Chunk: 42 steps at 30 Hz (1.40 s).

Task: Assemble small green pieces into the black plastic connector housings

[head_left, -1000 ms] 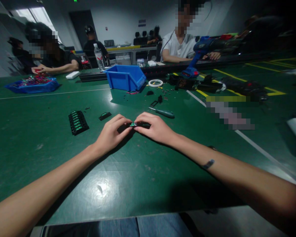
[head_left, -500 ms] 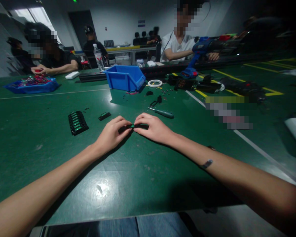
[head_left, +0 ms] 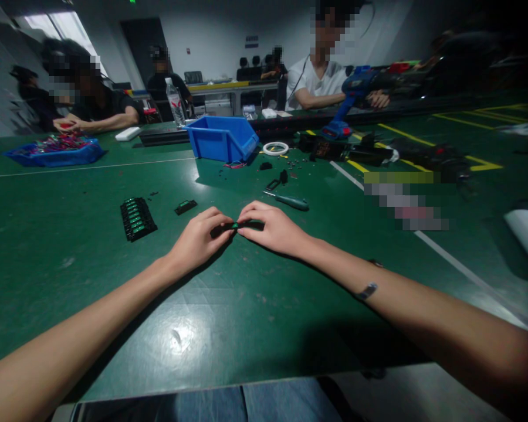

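A small black part with a green strip [head_left: 235, 225] is pinched between both hands, just over the table. My left hand [head_left: 201, 234] closes thumb and fingers on its left end. On its right end, the fingers of my right hand [head_left: 275, 227] are closed in the same way. My fingers hide much of the part. Left of my left hand lies a similar black-and-green piece [head_left: 185, 206], and farther left a block of several such pieces [head_left: 138, 219] side by side. A green-handled screwdriver [head_left: 293, 202] lies beyond my right hand.
Beyond my hands stand a blue bin [head_left: 220, 140], a white tape ring [head_left: 276, 149] and small black bits. A blue tray of wires [head_left: 55, 153] is at the left. A cordless drill [head_left: 341, 108] stands at the back right. Several people sit around.
Hardly anything differs. Both hands keep their grip on the black-and-green part, and the whole view has shifted slightly. A co-worker's hand by the drill has moved a little.
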Motion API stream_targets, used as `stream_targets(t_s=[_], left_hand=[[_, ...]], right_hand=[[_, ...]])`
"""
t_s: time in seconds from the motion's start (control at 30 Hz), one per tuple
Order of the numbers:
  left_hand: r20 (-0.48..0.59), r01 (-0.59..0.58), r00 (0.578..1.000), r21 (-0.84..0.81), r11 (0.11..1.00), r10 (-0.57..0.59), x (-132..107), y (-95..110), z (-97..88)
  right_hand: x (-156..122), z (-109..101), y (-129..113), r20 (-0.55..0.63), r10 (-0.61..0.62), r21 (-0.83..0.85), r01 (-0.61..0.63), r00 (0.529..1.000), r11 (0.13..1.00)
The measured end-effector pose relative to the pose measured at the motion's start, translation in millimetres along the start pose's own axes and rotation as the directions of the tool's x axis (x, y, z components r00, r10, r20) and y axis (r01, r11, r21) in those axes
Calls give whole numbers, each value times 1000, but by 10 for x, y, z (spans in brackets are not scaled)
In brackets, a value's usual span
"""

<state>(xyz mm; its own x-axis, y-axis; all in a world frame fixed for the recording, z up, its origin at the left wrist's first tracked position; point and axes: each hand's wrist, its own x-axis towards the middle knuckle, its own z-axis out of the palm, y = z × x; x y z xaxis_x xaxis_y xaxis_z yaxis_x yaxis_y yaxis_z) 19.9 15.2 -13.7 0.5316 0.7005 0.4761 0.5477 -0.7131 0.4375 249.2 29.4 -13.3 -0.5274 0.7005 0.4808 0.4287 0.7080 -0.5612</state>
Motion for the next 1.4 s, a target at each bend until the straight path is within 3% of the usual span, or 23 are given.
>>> stream_targets(t_s=[0.9, 1.1, 1.23, 1.4], left_hand=[[-3, 4, 1000, -14, 1000, -4, -4, -6, 4], [6, 1, 1000, -1, 1000, -1, -1, -2, 0], [4, -4, 1000, 8, 1000, 4, -1, -3, -4], [9, 6, 1000, 11, 1000, -6, -1, 4, -7]], right_hand=[[2, 2, 1, -7, 3, 0, -3, 1000, 1000], [2, 15, 3, -78, 3, -17, -4, 997, 1000], [30, -88, 112, -136, 2, -105, -16, 991, 994], [106, -350, 399, -200, 40, -411, -121, 979, 904]])
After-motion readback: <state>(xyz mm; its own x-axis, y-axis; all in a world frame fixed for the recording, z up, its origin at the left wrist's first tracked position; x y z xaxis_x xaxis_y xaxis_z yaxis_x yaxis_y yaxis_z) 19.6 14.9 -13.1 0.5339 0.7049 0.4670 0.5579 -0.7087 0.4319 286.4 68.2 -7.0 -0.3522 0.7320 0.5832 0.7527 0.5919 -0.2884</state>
